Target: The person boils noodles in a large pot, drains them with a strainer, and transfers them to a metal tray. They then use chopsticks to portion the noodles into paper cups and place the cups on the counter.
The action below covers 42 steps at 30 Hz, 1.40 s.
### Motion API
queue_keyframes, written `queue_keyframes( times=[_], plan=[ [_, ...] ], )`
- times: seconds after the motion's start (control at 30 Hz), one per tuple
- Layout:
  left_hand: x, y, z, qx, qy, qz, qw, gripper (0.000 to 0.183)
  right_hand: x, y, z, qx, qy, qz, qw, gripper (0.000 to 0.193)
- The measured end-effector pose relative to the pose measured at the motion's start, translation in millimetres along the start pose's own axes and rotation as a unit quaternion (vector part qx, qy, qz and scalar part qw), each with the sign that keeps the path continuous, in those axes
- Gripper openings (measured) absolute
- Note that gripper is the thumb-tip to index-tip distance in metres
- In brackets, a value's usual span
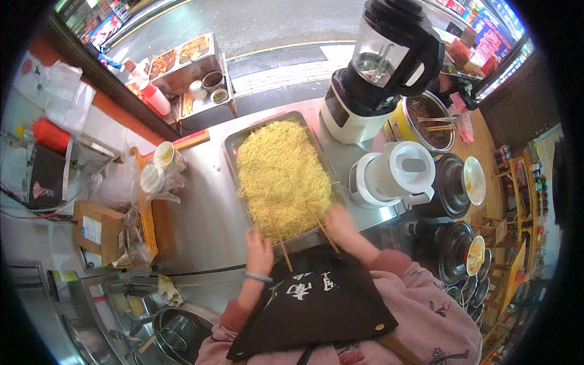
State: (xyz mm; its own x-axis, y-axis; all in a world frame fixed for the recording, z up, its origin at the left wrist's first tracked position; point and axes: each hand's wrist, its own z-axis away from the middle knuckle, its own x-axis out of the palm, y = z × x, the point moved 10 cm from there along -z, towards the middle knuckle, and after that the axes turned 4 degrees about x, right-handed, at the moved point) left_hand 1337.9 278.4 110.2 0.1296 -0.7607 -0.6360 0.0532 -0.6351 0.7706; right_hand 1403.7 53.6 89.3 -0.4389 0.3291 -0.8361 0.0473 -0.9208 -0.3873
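A shallow metal tray piled with thin yellow noodles lies on the steel counter before me. Two wooden chopsticks, a left chopstick and a right chopstick, rest with their far ends in the noodles and their near ends over the tray's front edge. My left hand, a pale band on its wrist, is at the near left corner, fingers stretched toward the noodles and slightly apart. At the near right corner, beside the right chopstick, is my right hand; its fingertips are blurred against the noodles and rim.
Right of the tray stand a white jug appliance, a tall black blender and a yellow pot. Left are paper cups and a cardboard box. A sink holding a pot is at lower left.
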Motion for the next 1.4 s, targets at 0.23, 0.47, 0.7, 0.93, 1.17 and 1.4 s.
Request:
queue_keyframes(
  times=[0.23, 0.47, 0.7, 0.93, 1.17, 1.4],
  plan=[
    [39, -150, 21, -0.300, -0.040, 0.258, 0.917, 0.048, 5, 78, 2, 0.128, 0.161, -0.134, 0.969, 0.038],
    [26, -151, 14, -0.309, -0.068, 0.306, 0.898, 0.045, -1, 89, -12, 0.029, 0.139, -0.142, 0.980, 0.048],
    [-34, -118, -46, -0.033, 0.030, -0.065, 0.997, 0.072, -25, 69, -72, 0.011, 0.078, -0.272, 0.959, 0.075],
    [-9, -118, -87, 0.018, -0.078, -0.118, 0.990, 0.089, -30, 72, -85, 0.042, 0.090, -0.044, 0.994, 0.042],
    [8, -141, -123, -0.004, -0.080, -0.079, 0.994, 0.084, -103, -25, -46, -0.083, 0.176, -0.085, 0.977, 0.022],
    [1, -137, -159, 0.050, -0.056, 0.097, 0.992, 0.050, -106, -104, -31, -0.181, 0.144, -0.017, 0.973, 0.032]
  ],
)
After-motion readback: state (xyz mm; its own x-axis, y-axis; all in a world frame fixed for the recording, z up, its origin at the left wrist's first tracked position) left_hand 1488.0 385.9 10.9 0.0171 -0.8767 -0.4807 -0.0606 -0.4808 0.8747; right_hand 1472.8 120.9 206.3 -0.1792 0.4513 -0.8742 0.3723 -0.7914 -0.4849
